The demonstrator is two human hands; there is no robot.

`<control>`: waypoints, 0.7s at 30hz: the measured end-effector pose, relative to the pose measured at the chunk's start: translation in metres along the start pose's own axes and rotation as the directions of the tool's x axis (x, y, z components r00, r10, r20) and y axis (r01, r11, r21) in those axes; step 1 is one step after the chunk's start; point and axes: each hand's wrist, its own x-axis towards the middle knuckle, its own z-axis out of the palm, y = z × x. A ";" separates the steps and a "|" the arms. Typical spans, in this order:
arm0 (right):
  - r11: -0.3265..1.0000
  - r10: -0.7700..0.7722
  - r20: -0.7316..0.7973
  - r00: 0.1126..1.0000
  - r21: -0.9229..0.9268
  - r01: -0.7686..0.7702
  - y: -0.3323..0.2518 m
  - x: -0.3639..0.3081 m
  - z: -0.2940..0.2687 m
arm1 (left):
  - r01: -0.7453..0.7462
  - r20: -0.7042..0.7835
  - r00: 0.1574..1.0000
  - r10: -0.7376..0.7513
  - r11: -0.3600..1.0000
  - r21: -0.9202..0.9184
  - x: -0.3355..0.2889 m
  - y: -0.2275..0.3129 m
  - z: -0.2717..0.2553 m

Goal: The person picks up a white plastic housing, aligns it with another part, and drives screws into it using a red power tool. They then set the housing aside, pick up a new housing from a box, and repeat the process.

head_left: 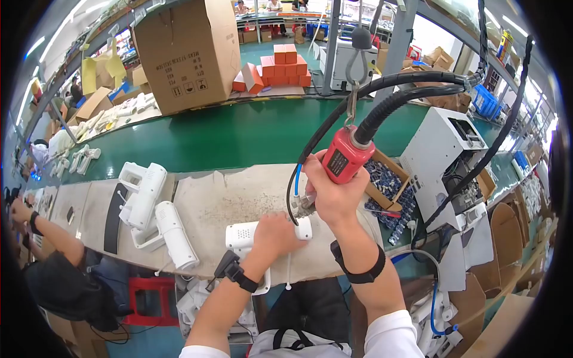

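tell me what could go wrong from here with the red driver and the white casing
1. The left hand pins the white casing right beside the tip of the red driver; if the tip slips, it may hit the fingers.
2. The black hose and blue tube hang close to the right hand and could tug the driver off line.
3. Two white casings lie loose near the mat's edge and might be knocked off.

Brown carton [190,51], perhaps orange boxes [280,65]

We look down from head height, fisheye, close over our hands, workbench [215,203] below, conveyor belt [239,134] beyond.
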 end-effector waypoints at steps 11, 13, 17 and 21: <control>0.996 -0.036 0.085 0.996 -0.080 0.043 0.022 -0.011 0.007 | -0.103 -0.351 0.931 0.099 0.995 0.007 -0.001 -0.011 0.030; 0.996 -0.072 0.026 0.997 -0.049 0.074 0.004 -0.012 0.001 | -0.098 -0.309 0.948 0.075 0.993 -0.061 0.002 -0.010 0.024; 0.999 -0.043 0.007 0.999 -0.026 0.043 -0.055 -0.015 -0.008 | -0.187 -0.389 0.915 0.106 0.967 -0.175 0.001 -0.015 0.028; 0.999 -0.002 0.070 0.998 -0.053 0.006 -0.052 -0.023 -0.006 | -0.213 -0.453 0.870 0.196 0.977 0.013 0.012 -0.023 0.044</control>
